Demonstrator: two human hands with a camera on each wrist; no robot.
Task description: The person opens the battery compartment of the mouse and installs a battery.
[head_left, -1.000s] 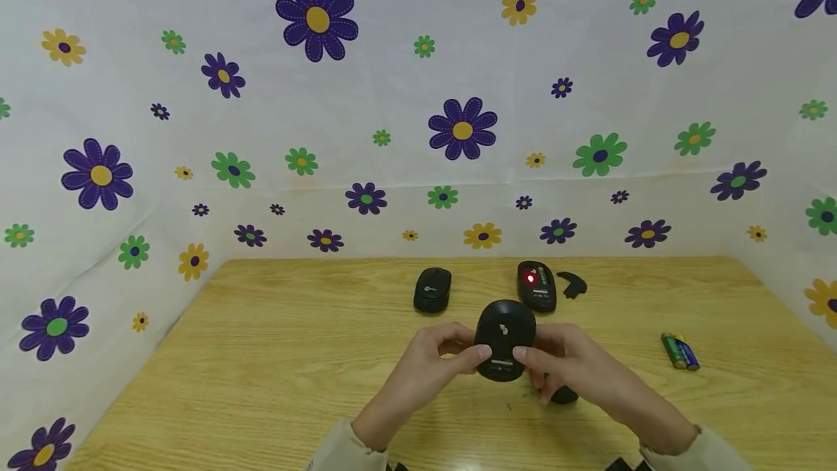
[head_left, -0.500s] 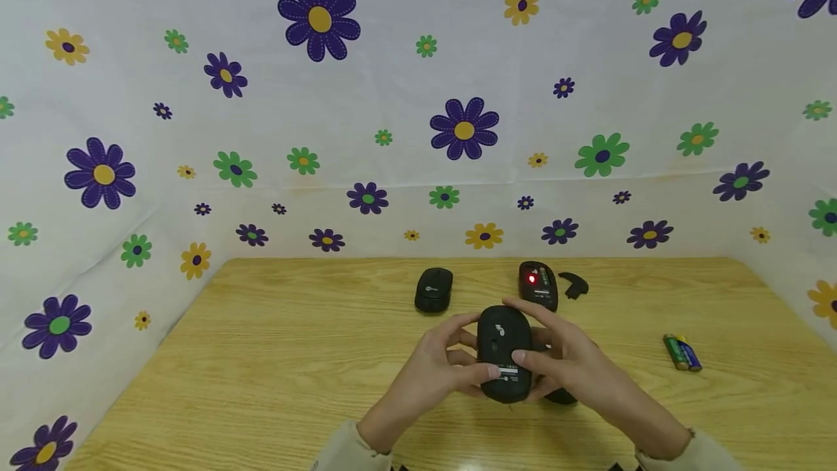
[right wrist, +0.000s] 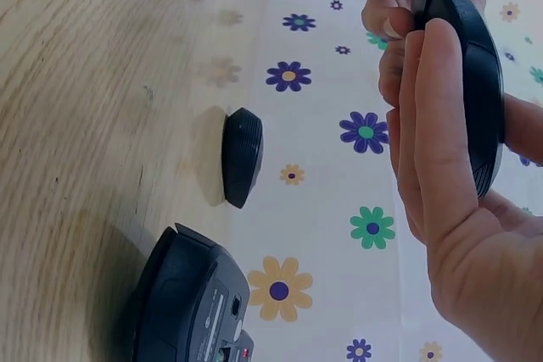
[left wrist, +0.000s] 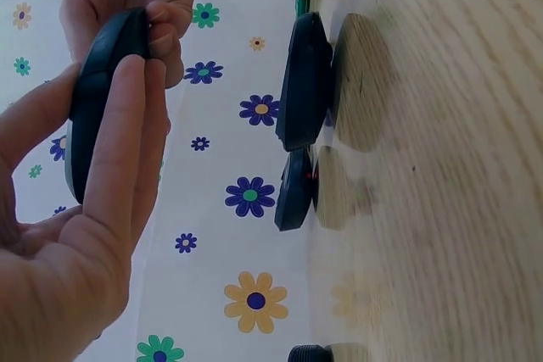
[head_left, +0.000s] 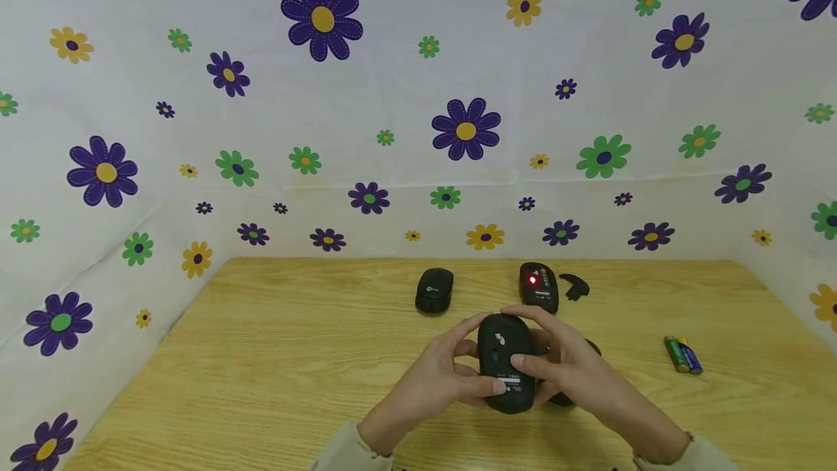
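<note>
A black computer mouse (head_left: 507,344) is held up over the table, its underside with a label and sensor window turned to the head camera. On its left side my left hand (head_left: 431,376) grips it, thumb low on the underside. From the right my right hand (head_left: 569,365) grips the same mouse, with the thumb on the underside and a finger along the top end. Both wrist views show fingers along the upper shell of the mouse (left wrist: 102,91). Another dark mouse (head_left: 562,397) lies on the table, mostly hidden behind my right hand.
Farther back lie an upright mouse (head_left: 434,291) and an upturned mouse (head_left: 539,296) with a glowing red light and an uncovered battery slot. Beside it is a curved black cover (head_left: 575,287). A green battery (head_left: 676,355) and a blue battery (head_left: 690,356) lie at right.
The held mouse has come slightly lower and tilted, showing more of its underside. A right-hand finger has moved onto its top end, and the left thumb has slid farther onto the underside.
</note>
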